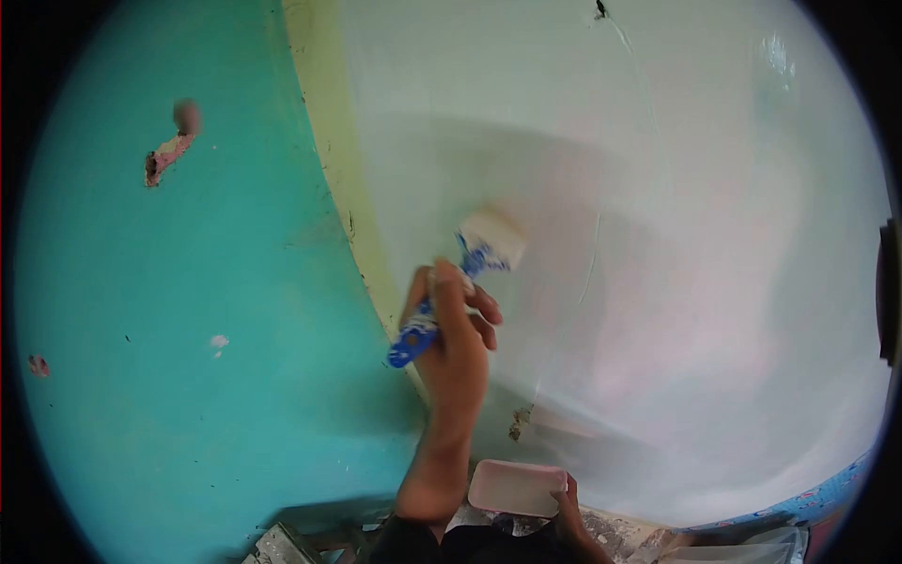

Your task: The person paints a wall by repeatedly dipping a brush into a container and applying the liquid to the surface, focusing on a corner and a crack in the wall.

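My left hand (pixel 454 315) is closed round the blue, paint-smeared handle of a paintbrush (pixel 411 340), whose handle end sticks out at the lower left. The wide pale bristles point up and right over the whitish wall (pixel 676 310), slightly blurred. Low in the view, my right hand (pixel 568 512) grips the right rim of a shallow pinkish tray (pixel 479 498), thumb over the edge. Pale liquid lies inside the tray. Part of the right hand's fingers is hidden under it.
A turquoise wall (pixel 207 282) with chipped patches meets the pale wall along a yellowish strip (pixel 324 122). Down at the bottom are a paint-splashed wooden piece (pixel 280 547) and clear plastic sheeting (pixel 752 553). A dark object (pixel 888 291) sits at the right edge.
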### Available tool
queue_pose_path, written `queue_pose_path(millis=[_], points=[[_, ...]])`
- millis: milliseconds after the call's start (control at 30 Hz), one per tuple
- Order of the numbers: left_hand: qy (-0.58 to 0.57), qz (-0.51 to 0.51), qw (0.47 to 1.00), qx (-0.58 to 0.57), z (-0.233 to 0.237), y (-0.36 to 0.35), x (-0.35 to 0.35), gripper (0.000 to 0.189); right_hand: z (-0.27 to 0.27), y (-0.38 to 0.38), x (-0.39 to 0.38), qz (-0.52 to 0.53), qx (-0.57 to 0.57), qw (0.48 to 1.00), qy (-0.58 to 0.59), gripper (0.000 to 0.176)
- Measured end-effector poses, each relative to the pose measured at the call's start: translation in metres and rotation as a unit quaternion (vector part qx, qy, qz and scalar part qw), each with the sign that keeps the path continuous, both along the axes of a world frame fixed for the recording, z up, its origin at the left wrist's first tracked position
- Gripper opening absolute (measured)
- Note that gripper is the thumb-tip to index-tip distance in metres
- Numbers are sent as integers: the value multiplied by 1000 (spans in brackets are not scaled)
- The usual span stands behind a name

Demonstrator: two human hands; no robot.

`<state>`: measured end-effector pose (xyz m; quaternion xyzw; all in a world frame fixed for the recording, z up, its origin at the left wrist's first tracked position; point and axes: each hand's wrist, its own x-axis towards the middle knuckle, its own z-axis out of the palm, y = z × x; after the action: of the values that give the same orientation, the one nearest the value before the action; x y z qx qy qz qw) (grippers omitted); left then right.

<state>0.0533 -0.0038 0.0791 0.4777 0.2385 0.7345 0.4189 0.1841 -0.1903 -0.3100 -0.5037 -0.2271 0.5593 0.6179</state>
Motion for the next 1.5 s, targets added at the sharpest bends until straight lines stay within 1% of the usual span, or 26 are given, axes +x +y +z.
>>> queue_pose_path(millis=[33, 133, 167, 233, 300, 367, 433, 500, 567, 633, 700, 767, 833, 933, 967, 1033, 1133, 1233, 1333, 1433, 1500], points=[[-31, -2, 999, 26, 2, 4, -2, 31, -16, 0, 3, -2, 9, 1000, -12, 66], [-90, -64, 991, 76, -15, 21, -4, 35, -25, -2, 6, -5, 16, 1000, -19, 65], [-82, -79, 991, 71, -34, 33, -7, 34, -23, -4, 6, -4, 13, 1000, -17, 65], [-70, -105, 990, 63, -93, 62, -13, 36, -10, -7, 5, -20, 6, 1000, 5, 64], [-40, -70, 996, 46, -153, 63, -23, 38, 11, -4, 3, -31, 1, 999, 20, 65], [-21, -48, 999, 8, -207, 50, -30, 40, 35, -4, 1, -39, -9, 999, 32, 65], [1, -22, 997, -75, -252, 32, -38, 37, 32, -1, 3, -50, 1, 999, 9, 63], [15, -7, 991, -136, -282, 17, -49, 35, 24, -1, 4, -51, 10, 999, 6, 62], [20, -8, 982, -185, -299, 6, -60, 36, 17, 1, 5, -45, 24, 998, 22, 61], [19, -28, 975, -222, -307, 1, -75, 37, 14, 4, 4, -41, 42, 998, 15, 60], [53, -31, 966, -253, -290, -9, -84, 38, 15, 7, 2, -25, 58, 998, 7, 62], [101, -37, 955, -277, -263, -21, -90, 39, 25, 14, 1, 1, 65, 998, -3, 64], [160, -50, 942, -290, -240, -33, -92, 41, 29, 13, -4, -8, 57, 998, -1, 64], [312, -136, 906, -253, -239, -38, -96, 39, 43, 16, -13, -16, 44, 999, 27, 63], [363, -145, 893, -224, -232, -38, -92, 38, 45, 18, -15, -17, 38, 998, 43, 62], [460, -166, 857, -166, -216, -41, -78, 35, 45, 18, -18, -20, 36, 999, 33, 62], [498, -184, 841, -98, -218, -40, -62, 40, 47, 17, -15, -14, 38, 999, 27, 63], [532, -189, 817, -119, -231, -42, -53, 40, 49, 16, -15, -18, 42, 999, 26, 63], [543, -207, 804, -127, -242, -39, -47, 38, 49, 15, -14, -28, 44, 998, 32, 64], [515, -162, 838, -78, -250, -42, -43, 34, 47, 14, -11, -33, 38, 998, 29, 64], [443, -202, 863, -137, -253, -41, -46, 38, 45, 13, -8, -40, 32, 998, 27, 65]])
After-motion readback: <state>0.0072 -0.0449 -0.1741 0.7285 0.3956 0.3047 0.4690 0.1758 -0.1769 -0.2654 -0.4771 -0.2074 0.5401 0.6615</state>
